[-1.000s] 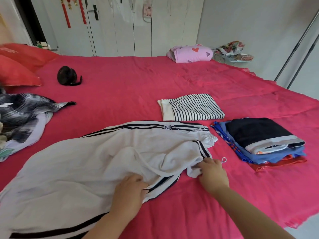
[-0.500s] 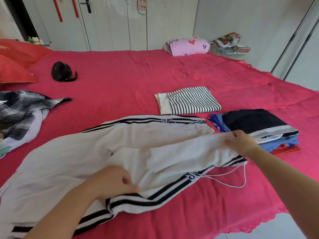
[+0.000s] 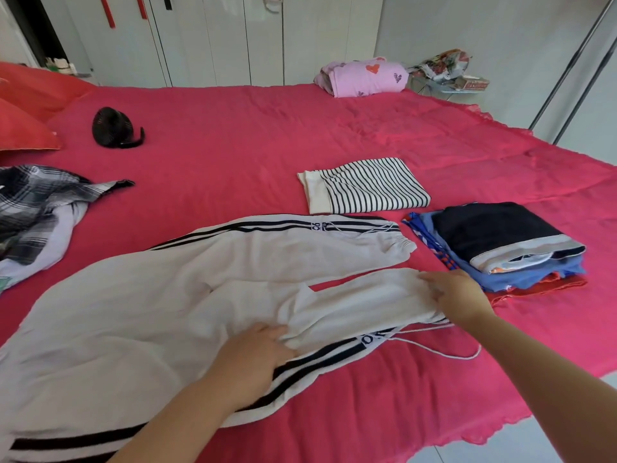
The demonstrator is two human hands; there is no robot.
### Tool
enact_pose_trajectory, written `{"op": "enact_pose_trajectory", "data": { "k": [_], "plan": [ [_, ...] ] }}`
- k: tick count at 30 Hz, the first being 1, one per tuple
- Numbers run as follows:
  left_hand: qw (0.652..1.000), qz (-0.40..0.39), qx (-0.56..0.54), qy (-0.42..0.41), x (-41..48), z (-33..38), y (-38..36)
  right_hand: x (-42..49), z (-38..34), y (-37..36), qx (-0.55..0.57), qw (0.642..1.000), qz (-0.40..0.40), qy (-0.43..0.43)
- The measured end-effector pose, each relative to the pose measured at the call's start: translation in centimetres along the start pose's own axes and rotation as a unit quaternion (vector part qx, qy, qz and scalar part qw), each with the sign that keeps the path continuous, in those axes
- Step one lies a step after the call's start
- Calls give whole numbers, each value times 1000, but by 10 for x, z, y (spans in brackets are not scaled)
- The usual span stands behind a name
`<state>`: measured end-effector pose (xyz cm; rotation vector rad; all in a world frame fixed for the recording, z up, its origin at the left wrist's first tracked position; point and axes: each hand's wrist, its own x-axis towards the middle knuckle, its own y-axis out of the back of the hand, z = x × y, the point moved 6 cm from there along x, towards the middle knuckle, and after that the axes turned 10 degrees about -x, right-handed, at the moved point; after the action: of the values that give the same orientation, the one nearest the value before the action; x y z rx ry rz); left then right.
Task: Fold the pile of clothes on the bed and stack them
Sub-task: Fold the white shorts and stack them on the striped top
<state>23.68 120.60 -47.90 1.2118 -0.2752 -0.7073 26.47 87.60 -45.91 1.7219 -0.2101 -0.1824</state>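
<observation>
Bedspread [image 3: 233, 155], crimson and rumpled, covered the bed in front of white wardrobe doors [image 3: 233, 38]. White track pants [image 3: 150, 295] with black side stripes lay spread along its near edge, legs pointing right. Just right of them sat a stack of folded clothes [image 3: 494, 235], with a folded striped top [image 3: 374, 185] behind. The left hand [image 3: 253, 359] pinched a fold at the pants' middle, and the right hand [image 3: 459, 297] gripped the near leg's cuff.
</observation>
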Motion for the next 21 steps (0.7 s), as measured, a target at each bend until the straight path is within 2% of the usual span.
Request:
{"op": "enact_pose_trajectory", "data": {
  "k": [3,4,6,8,11,12,14,16,17,19,21],
  "plan": [
    [995,-52,-83,18,-1,-12,10,6,-5,30,78,993,89,-18],
    [991,-67,-115,19,0,-13,14,9,-8,33,89,992,85,-21],
    [983,-70,-169,33,6,-12,22,13,-13,25,66,997,20,-25],
    [979,1,-203,36,21,-11,34,11,-12,12,39,998,-33,-47],
    [975,115,-182,57,43,-16,45,3,-1,0,91,989,-34,-109],
    [973,130,-177,69,50,-20,44,1,2,-3,99,986,-35,-128],
    [974,112,-157,120,62,-31,37,-2,7,-9,91,984,-43,-150],
    [978,72,-94,173,71,-41,31,0,7,-7,76,987,-34,-139],
    [977,79,-64,187,74,-44,33,2,8,-1,67,989,-16,-128],
    [965,158,-59,199,75,-51,48,7,16,15,59,990,38,-126],
    [941,241,-101,215,72,-60,60,8,28,25,48,987,51,-146]
  ]
}}
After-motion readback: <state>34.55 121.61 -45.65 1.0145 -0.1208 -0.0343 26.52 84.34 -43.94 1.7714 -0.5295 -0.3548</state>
